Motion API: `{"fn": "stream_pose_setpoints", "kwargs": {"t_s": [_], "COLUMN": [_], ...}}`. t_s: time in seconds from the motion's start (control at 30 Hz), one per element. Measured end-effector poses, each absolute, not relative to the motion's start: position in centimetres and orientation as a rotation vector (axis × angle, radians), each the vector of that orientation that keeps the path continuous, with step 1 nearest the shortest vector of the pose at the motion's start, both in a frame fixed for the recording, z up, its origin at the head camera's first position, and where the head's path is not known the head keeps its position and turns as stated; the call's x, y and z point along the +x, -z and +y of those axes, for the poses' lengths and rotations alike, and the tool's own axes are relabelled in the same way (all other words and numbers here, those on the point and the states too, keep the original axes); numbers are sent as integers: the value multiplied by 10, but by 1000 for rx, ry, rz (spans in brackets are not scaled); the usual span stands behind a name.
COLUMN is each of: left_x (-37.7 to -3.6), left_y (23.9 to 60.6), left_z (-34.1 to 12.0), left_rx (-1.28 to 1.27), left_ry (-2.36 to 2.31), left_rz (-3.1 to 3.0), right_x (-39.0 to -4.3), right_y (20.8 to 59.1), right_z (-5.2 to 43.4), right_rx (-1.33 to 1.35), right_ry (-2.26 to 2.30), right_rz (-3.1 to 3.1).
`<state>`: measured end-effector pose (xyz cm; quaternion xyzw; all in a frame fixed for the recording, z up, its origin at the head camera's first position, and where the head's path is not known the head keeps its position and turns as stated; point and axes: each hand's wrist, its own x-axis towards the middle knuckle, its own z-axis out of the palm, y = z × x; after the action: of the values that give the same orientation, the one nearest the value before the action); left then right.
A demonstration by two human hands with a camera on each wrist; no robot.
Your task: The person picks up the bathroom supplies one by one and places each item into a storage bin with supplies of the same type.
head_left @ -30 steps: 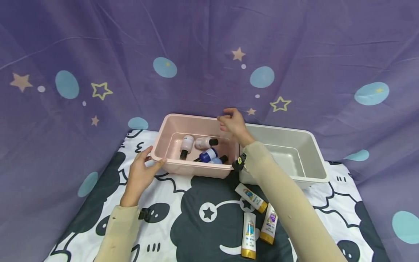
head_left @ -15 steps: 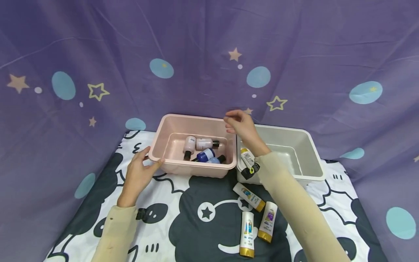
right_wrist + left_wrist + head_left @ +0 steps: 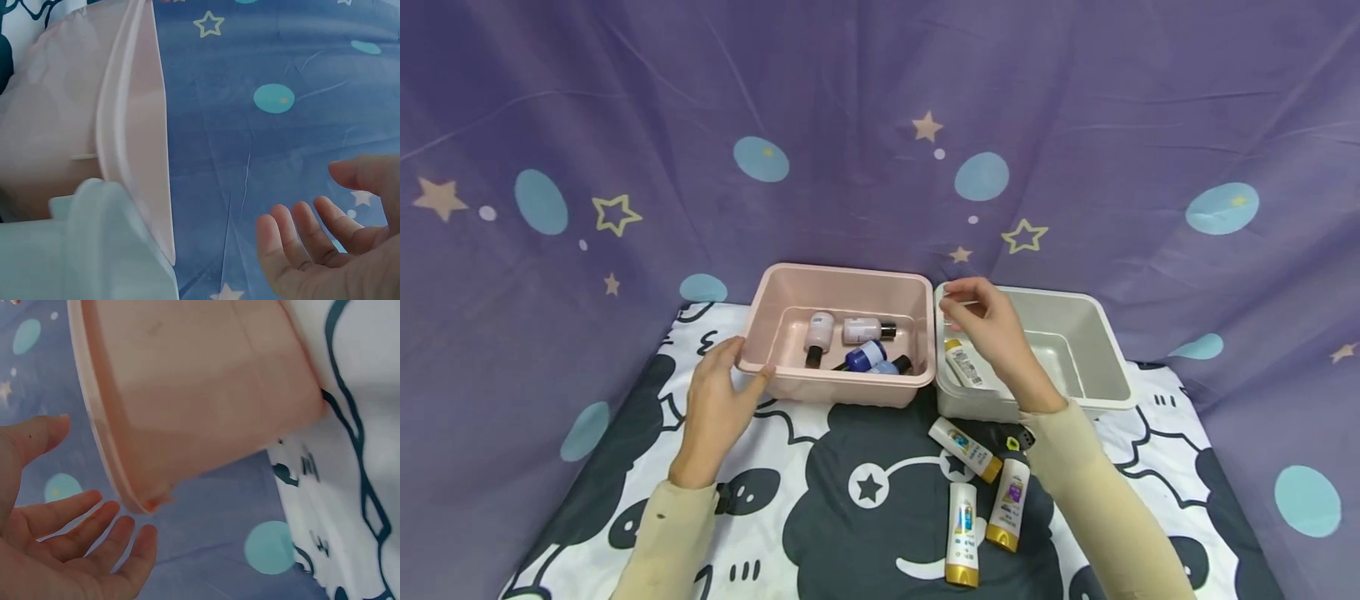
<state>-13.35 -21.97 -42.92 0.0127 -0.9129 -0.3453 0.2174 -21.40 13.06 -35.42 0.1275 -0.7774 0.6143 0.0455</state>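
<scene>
A pink bin (image 3: pixel 842 273) holds several small bottles, among them a blue one (image 3: pixel 865 356). My left hand (image 3: pixel 718 400) is open, its thumb against the bin's front left corner. In the left wrist view the left hand (image 3: pixel 69 531) lies spread beside the pink bin (image 3: pixel 200 394). My right hand (image 3: pixel 988 329) hovers over the left part of the grey bin (image 3: pixel 1105 333), fingers relaxed and holding nothing. A white tube (image 3: pixel 964 364) lies in that bin under the hand. The right wrist view shows the right hand (image 3: pixel 325 256) empty, with the pink bin (image 3: pixel 134 125) to its left.
Three white tubes with gold caps (image 3: pixel 964 448), (image 3: pixel 1009 502), (image 3: pixel 962 533) lie on the black-and-white cartoon mat (image 3: pixel 820 500) in front of the bins. A purple cloth with stars (image 3: pixel 880 125) hangs behind and around the mat.
My right hand has come back from the pink bin's far right rim to above the grey bin, and the tube inside it has come into view. The left hand has stayed at the pink bin's corner.
</scene>
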Motion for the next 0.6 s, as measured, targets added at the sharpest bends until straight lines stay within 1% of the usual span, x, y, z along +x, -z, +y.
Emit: {"fn": "stream_pose_setpoints", "kwargs": {"t_s": [0.33, 0.6], "left_x": [-114, -97], "left_y": [420, 424], "left_z": [-185, -160], "left_rx": [-56, -192], "left_ry": [947, 989], "left_rz": [-2555, -2550], "right_x": [-173, -139], "right_y": [375, 394], "right_z": [158, 176], "right_rx": [399, 345], "right_ry": [-1725, -1702], "right_rz": [-2424, -2415]}}
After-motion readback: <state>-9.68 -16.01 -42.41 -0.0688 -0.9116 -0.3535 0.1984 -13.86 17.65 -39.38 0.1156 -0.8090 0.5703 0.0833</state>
